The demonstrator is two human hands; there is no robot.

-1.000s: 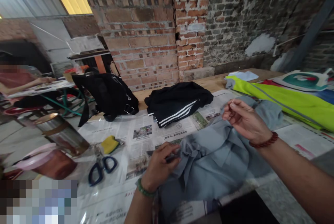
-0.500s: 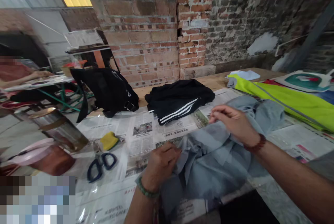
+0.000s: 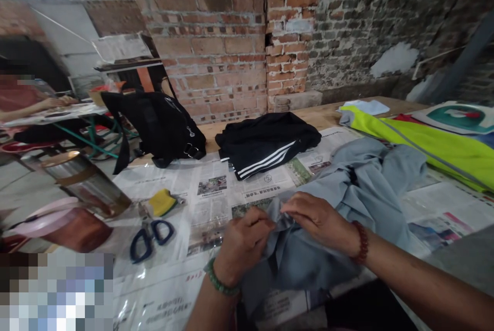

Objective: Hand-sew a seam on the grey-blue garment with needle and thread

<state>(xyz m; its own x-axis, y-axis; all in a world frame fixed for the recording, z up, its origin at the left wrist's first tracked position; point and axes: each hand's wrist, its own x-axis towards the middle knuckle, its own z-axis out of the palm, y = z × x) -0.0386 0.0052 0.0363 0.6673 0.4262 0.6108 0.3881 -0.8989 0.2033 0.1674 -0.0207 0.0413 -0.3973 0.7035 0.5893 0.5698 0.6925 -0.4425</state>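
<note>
A crumpled grey cloth point(image 3: 324, 238), perhaps a garment, spreads over the newspaper in front of me. My left hand point(image 3: 249, 241), with a green bead bracelet at the wrist, is closed on the left edge of this cloth. Just to its right, my right hand point(image 3: 318, 218) meets the same edge, thumb and fingers pinched together. What the right fingertips hold is too small to make out. A red-brown bracelet circles that wrist. Left of both hands lie dark-blue-handled scissors point(image 3: 141, 246) and a yellow sponge-like piece point(image 3: 161, 203).
Folded black clothing with white stripes point(image 3: 266, 145) and a black bag point(image 3: 158, 127) stand behind. A hi-vis yellow garment point(image 3: 417, 143) and an iron point(image 3: 455, 115) are at right. A steel flask point(image 3: 87, 181) and pink-lidded container point(image 3: 73, 225) stand left. A person point(image 3: 23, 99) sits farther off.
My right hand has come down and left, from raised above the cloth to its edge beside my left hand. The left hand keeps its hold. The view has shifted slightly.
</note>
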